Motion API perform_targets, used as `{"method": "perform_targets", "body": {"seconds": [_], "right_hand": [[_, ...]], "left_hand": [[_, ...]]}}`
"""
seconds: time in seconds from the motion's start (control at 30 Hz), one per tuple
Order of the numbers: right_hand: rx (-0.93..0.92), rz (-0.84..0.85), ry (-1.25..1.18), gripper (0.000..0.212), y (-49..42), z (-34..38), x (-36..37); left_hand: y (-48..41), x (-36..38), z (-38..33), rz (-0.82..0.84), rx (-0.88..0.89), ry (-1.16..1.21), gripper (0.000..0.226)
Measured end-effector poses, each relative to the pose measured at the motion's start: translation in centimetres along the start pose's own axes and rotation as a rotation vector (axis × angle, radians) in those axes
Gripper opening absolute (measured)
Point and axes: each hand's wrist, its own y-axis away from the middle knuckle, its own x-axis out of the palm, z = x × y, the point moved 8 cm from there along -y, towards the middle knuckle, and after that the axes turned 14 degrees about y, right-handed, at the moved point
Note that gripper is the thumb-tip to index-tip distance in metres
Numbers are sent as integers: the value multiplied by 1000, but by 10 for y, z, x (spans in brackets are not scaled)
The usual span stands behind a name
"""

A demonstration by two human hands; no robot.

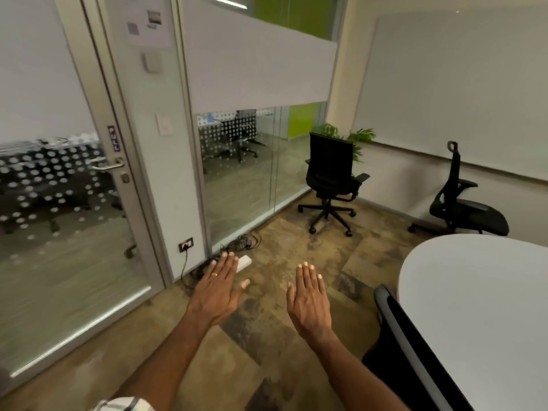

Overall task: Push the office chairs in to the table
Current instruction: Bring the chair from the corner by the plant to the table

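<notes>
Both hands empty, fingers flat and extended: left hand (218,292), right hand (310,301), center frame. Two office chairs (332,185) (462,203) upper right, well apart from fingers. Worktop (474,292) right.

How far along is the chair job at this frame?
Done: one chair sits against the white table. In hand: nothing; the left hand and right hand are open and empty. Left: the chair by the glass and the chair by the wall stand away from the table.
</notes>
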Motion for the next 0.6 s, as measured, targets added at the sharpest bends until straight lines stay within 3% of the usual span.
{"method": "perform_targets", "body": {"seconds": [0.17, 0.47, 0.6], "right_hand": [[45, 3, 14, 83, -69, -3, 20], [95, 18, 60, 71, -232, -48, 76], [107, 65, 50, 70, -304, -66, 103]], "left_hand": [[-91, 9, 15, 22, 70, 36, 106], [-261, 58, 37, 75, 136, 49, 88], [-331, 77, 51, 94, 135, 57, 92]]}}
